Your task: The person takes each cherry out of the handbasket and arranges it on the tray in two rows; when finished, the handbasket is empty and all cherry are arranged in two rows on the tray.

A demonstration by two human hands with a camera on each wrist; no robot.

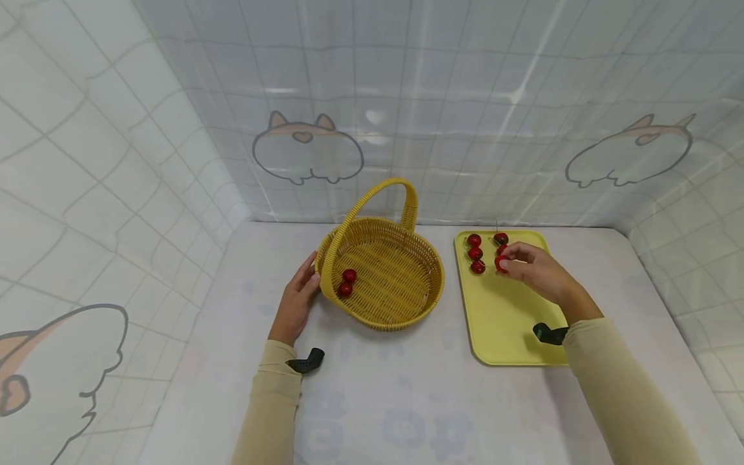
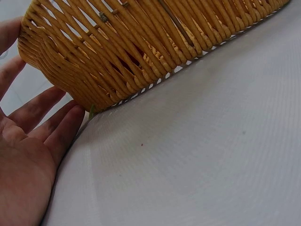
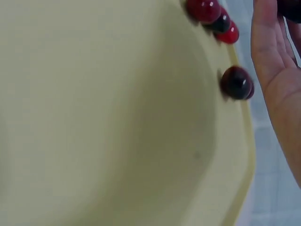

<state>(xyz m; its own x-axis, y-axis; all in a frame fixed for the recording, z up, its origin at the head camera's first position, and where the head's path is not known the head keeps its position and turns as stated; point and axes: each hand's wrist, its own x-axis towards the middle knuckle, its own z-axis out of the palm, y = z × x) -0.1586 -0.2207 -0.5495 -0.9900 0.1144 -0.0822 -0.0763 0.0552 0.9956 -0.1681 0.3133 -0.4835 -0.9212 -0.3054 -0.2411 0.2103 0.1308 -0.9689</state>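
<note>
My left hand rests against the left side of a yellow wicker basket with a tall handle. Its spread fingers touch the outer weave in the left wrist view. Two red cherries lie inside the basket, by its left wall. Over the yellow tray, my right hand pinches a cherry between thumb and fingers. That cherry is partly cut off in the right wrist view. Three cherries line the tray's upper left, and two more lie just beyond the right hand.
A white cloth covers the table. Behind the basket and tray hangs a white gridded curtain with cartoon animals, and similar sheets close off both sides. The basket's arched handle rises above its rim. Each wrist wears a black device.
</note>
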